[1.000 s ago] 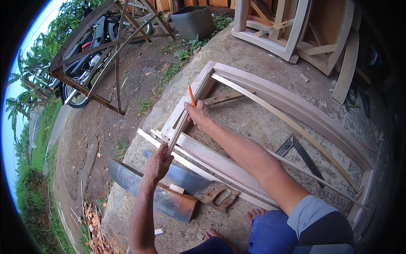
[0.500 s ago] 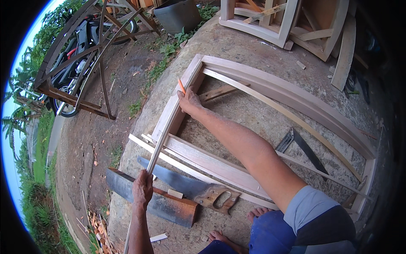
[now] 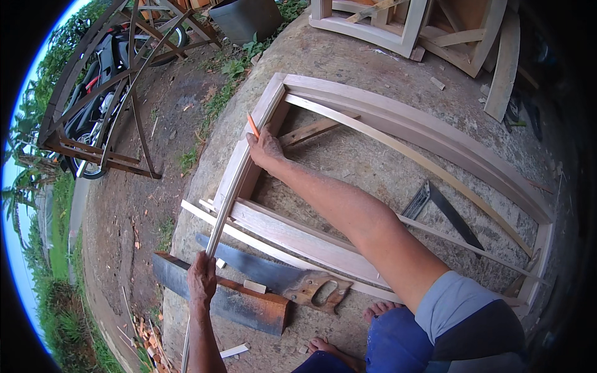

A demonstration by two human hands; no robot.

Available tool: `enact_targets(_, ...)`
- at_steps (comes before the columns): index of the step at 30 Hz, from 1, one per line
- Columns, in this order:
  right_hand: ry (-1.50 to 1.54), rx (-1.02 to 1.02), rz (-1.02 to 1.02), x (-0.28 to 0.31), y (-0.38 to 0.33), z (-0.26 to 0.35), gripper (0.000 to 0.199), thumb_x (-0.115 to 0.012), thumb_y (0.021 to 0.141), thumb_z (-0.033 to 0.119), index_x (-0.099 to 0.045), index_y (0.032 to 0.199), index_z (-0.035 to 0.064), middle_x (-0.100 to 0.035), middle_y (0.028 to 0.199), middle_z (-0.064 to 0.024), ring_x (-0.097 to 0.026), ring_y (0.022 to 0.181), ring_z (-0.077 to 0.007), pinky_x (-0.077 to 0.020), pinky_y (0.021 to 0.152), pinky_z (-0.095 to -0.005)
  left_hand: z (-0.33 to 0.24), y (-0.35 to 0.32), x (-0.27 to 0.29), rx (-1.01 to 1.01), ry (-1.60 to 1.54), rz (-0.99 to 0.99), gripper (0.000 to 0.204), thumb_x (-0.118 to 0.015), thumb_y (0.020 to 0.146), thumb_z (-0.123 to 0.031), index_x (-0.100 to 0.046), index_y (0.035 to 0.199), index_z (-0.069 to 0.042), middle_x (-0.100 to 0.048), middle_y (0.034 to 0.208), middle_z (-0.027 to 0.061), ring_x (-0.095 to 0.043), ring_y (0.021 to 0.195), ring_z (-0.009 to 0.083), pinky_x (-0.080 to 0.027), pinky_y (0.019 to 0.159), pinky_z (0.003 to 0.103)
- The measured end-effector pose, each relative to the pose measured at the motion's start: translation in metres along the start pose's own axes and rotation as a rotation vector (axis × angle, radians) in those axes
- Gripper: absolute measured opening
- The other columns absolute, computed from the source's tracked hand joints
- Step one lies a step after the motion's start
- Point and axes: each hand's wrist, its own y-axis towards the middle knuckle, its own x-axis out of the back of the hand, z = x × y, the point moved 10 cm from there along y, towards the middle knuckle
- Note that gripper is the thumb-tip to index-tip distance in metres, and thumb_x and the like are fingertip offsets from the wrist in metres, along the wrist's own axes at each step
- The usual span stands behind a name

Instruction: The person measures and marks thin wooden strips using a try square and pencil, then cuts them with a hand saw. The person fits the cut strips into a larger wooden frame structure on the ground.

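Observation:
A long thin wooden strip lies along the short left side of a pale wooden frame and runs on toward me. My left hand is closed around the strip beyond the frame's near corner. My right hand rests on the same side of the frame, its fingers curled at the strip's edge, with an orange pencil sticking up from them. Below the near rail lies a handsaw with a wooden handle, close to my left hand. Its blade partly overlaps a dark curved piece.
Inside the frame lie a dark try square and thin slats. More wooden frames stand at the far right. A dark trestle-like structure and a motorcycle are at the far left, near a grey bin. My bare feet are close to the near rail.
The whole view has shifted slightly, so the frame and both hands sit a little further left. Both hands keep their places on the strip and frame, with no clear change in grip.

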Motion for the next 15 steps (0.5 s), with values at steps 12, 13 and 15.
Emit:
enact_targets(12, 0.023, 0.054, -0.012, 0.0048, -0.0041, 0.0062, 0.085, -0.053, 0.102, 0.044, -0.021, 0.149, -0.0186, -0.065, 0.114, -0.0376, -0.066, 0.109, -0.0495, -0.0531, 0.094, -0.0514, 0.0005, 0.0004, -0.004, -0.022, -0.087, 0.016, 0.016, -0.062, 0.099, -0.016, -0.06, 0.108, -0.003, -0.067, 0.085, 0.0196, -0.065, 0.079, 0.0413, -0.049, 0.07, 0.047)
enact_targets(13, 0.025, 0.066, -0.011, 0.0049, -0.004, 0.0074, 0.085, -0.053, 0.102, 0.044, -0.02, 0.15, -0.0185, -0.065, 0.115, -0.0379, -0.065, 0.11, -0.0497, -0.0528, 0.095, -0.0515, 0.0018, 0.0006, -0.0039, -0.013, -0.082, 0.013, 0.016, -0.063, 0.099, -0.016, -0.06, 0.107, -0.003, -0.067, 0.085, 0.0196, -0.065, 0.079, 0.0414, -0.049, 0.07, 0.047)
enact_targets(15, 0.033, 0.091, -0.008, 0.0051, -0.0029, 0.0108, 0.085, -0.053, 0.102, 0.044, -0.02, 0.15, -0.0183, -0.064, 0.117, -0.0385, -0.064, 0.111, -0.05, -0.052, 0.096, -0.0518, 0.0031, 0.0021, -0.0027, 0.002, -0.069, 0.005, 0.017, -0.063, 0.099, -0.017, -0.061, 0.107, -0.002, -0.067, 0.085, 0.0196, -0.065, 0.08, 0.0415, -0.049, 0.07, 0.047)
